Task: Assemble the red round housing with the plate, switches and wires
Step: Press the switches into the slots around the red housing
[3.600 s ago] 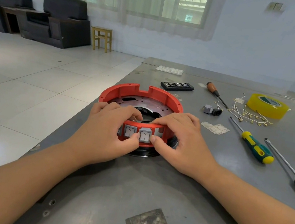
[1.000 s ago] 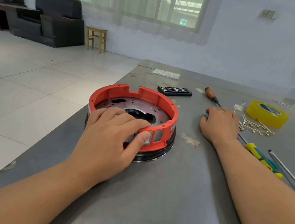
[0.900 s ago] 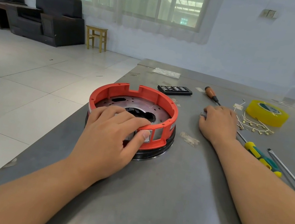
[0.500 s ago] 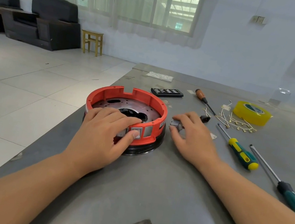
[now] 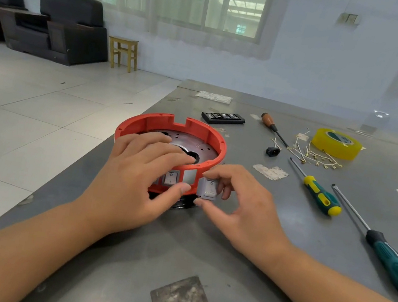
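Note:
The red round housing [image 5: 160, 124] stands on the grey table with a metal plate [image 5: 188, 142] inside it. My left hand [image 5: 134, 182] grips its near wall, fingers over the rim and thumb on the outside. A white rocker switch [image 5: 171, 178] sits in a slot of that wall, beside an empty slot [image 5: 189, 175]. My right hand [image 5: 240, 211] pinches a grey rocker switch [image 5: 208, 189] and holds it against the housing's near right wall. Loose wires with brass terminals [image 5: 316, 157] and a black socket part [image 5: 272, 151] lie at the back right.
Two screwdrivers, a yellow-green one [image 5: 318, 194] and a teal one [image 5: 386, 256], lie to the right. A wooden-handled screwdriver [image 5: 271, 125], a black bit case [image 5: 223, 118] and a yellow tape roll [image 5: 336, 143] lie further back. The table's left edge [image 5: 90, 155] runs close to the housing.
My right hand picked up the grey switch from the back right and brought it to the housing's near wall. My left hand stayed on the housing.

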The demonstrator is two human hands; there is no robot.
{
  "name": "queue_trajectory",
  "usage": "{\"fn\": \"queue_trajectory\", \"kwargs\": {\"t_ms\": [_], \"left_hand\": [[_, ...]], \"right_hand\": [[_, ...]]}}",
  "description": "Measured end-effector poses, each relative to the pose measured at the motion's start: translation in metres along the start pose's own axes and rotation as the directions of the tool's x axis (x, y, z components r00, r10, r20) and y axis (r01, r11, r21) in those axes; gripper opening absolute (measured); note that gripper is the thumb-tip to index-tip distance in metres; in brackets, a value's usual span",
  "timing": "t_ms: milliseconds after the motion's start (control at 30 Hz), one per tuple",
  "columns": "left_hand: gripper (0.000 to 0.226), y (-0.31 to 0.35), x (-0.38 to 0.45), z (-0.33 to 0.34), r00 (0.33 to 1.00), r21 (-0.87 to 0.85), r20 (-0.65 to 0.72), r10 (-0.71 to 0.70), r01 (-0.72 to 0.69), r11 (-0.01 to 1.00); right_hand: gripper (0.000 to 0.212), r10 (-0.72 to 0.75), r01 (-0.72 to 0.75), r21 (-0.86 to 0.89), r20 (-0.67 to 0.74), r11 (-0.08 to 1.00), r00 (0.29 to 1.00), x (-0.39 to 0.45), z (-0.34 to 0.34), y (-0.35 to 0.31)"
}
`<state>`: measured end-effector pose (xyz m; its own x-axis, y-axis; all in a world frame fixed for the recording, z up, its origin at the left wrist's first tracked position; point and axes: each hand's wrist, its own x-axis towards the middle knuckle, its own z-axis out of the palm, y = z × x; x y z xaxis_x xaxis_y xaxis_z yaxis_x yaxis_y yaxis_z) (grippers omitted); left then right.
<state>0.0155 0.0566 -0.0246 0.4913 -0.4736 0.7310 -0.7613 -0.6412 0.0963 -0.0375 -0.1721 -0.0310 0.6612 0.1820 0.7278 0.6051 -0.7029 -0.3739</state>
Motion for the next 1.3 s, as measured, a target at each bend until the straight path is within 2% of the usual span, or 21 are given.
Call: {"fn": "queue_trajectory", "kwargs": {"t_ms": [133,267,533,833,1000,1133,1300], "left_hand": [[0.039,0.013,0.002,0.007,0.995,0.001,-0.039,0.088,-0.088,0.996],[0.044,0.009,-0.001,0.006,0.995,-0.018,-0.041,0.092,-0.093,0.996],[0.034,0.007,0.001,0.002,0.997,-0.042,-0.046,0.055,-0.057,0.997],[0.038,0.006,0.001,-0.001,0.999,-0.063,0.010,0.037,-0.036,0.997],[0.054,-0.005,0.001,-0.007,0.995,-0.120,0.055,-0.082,0.088,0.989],[0.053,-0.013,-0.002,-0.004,0.983,-0.106,0.105,-0.153,0.165,0.981],[0.043,-0.014,-0.002,0.001,0.982,-0.098,0.123,-0.146,0.158,0.983]], "right_hand": [[0.032,-0.062,0.062,0.017,0.019,0.998,0.998,0.001,0.002,-0.002],[0.037,-0.064,0.064,0.032,0.015,0.997,0.998,0.001,0.001,-0.002],[0.043,-0.072,0.070,0.104,0.013,0.992,0.997,0.003,-0.001,-0.002],[0.034,-0.147,0.149,-0.046,0.030,0.988,0.989,0.004,-0.001,0.002],[0.029,-0.163,0.167,-0.112,0.037,0.980,0.986,0.006,0.000,0.005],[0.028,-0.173,0.178,-0.131,0.051,0.975,0.984,0.009,0.000,0.006],[0.028,-0.186,0.194,-0.140,0.066,0.971,0.980,0.011,0.001,0.005]]}}
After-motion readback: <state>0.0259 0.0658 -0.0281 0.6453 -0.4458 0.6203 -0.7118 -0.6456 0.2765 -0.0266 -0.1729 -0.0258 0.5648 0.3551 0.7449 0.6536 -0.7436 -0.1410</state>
